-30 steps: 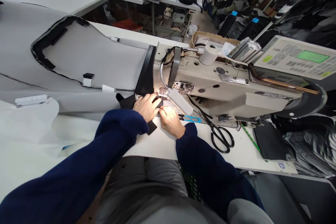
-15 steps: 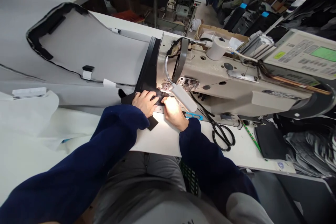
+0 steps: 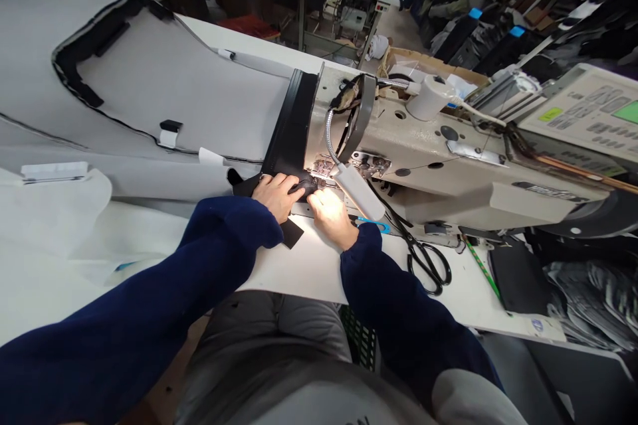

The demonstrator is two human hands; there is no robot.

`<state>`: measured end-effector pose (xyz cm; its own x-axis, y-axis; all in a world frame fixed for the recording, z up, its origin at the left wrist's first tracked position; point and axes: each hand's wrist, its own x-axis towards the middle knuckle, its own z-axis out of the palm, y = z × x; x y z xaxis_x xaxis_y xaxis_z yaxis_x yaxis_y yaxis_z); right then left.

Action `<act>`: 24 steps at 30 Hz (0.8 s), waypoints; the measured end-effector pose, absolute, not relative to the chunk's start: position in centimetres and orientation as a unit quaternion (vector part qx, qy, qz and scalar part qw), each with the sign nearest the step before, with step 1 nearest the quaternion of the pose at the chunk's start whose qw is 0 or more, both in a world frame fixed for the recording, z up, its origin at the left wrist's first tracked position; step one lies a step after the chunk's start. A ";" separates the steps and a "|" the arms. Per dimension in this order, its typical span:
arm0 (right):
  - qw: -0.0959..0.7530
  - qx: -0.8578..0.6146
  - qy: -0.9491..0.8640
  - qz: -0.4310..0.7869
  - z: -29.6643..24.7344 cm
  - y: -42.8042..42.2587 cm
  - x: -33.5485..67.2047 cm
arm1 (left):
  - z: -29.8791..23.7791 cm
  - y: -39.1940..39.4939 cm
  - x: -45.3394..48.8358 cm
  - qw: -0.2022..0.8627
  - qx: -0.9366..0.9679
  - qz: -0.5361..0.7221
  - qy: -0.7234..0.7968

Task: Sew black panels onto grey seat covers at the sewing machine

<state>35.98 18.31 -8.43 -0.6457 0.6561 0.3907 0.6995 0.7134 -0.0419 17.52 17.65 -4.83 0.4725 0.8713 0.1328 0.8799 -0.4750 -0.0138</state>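
While the left hand (image 3: 278,196) presses black trim (image 3: 289,126) flat, the right hand (image 3: 329,216) — seemingly pinching it — sits by the sewing machine (image 3: 438,146).

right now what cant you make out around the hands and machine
Head view only:
- Needle of the sewing machine: lost in glare from the bar lamp and crowded by the left hand and right hand.
- Blue-handled snips: mostly hidden by the right sleeve.
- Control panel screen: cut off by the right edge.

Navy sleeves (image 3: 214,255) are being worn down to the left hand (image 3: 277,196) and right hand (image 3: 329,218); grey trousers (image 3: 269,325) are being worn below.
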 end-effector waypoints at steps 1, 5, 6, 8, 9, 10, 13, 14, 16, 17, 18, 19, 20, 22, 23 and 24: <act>0.187 -0.375 -0.906 -0.062 -8.2 18.0 35.9 | -4.8 17.7 17.5 0.042 -0.858 -0.051 -0.509; 0.182 -0.368 -0.908 -0.085 -7.7 16.8 36.1 | -4.9 17.8 17.4 0.048 -0.863 -0.044 -0.501; 0.182 -0.369 -0.908 -0.087 -7.7 16.7 36.1 | -4.9 17.9 17.3 0.050 -0.864 -0.045 -0.499; 0.173 -0.371 -0.909 -0.081 -7.7 16.5 36.2 | -5.0 18.2 17.2 0.054 -0.866 -0.046 -0.495; 0.167 -0.375 -0.909 -0.074 -7.7 16.5 36.1 | -5.1 18.4 17.2 0.055 -0.867 -0.045 -0.494; 0.161 -0.381 -0.908 -0.066 -7.8 16.6 36.1 | -5.1 18.6 17.2 0.056 -0.867 -0.044 -0.493; 0.159 -0.401 -0.901 -0.049 -7.8 16.9 35.9 | -4.8 19.4 17.4 0.057 -0.866 -0.038 -0.496; 0.163 -0.405 -0.898 -0.049 -7.8 16.9 35.9 | -4.7 19.7 17.5 0.058 -0.864 -0.036 -0.499; 0.173 -0.407 -0.895 -0.051 -7.7 17.0 35.9 | -4.4 20.3 17.7 0.056 -0.859 -0.032 -0.508; 0.178 -0.407 -0.894 -0.049 -7.6 17.0 36.0 | -4.3 20.7 17.8 0.054 -0.856 -0.030 -0.513; 0.182 -0.407 -0.894 -0.045 -7.6 17.0 36.0 | -4.2 21.1 17.9 0.051 -0.853 -0.029 -0.519; 0.186 -0.407 -0.893 -0.038 -7.5 16.9 36.0 | -4.3 21.4 17.9 0.048 -0.851 -0.028 -0.523; 0.190 -0.406 -0.893 -0.031 -7.3 16.8 36.1 | -4.3 21.8 17.9 0.044 -0.849 -0.029 -0.526; 0.203 -0.399 -0.894 -0.013 -7.0 16.4 36.1 | -4.6 22.2 17.9 0.037 -0.843 -0.043 -0.535; 0.213 -0.394 -0.894 -0.002 -6.8 16.0 36.1 | -4.7 22.2 17.9 0.031 -0.841 -0.054 -0.538; 0.224 -0.389 -0.894 0.012 -6.5 15.5 36.0 | -4.7 22.1 17.8 0.022 -0.840 -0.070 -0.538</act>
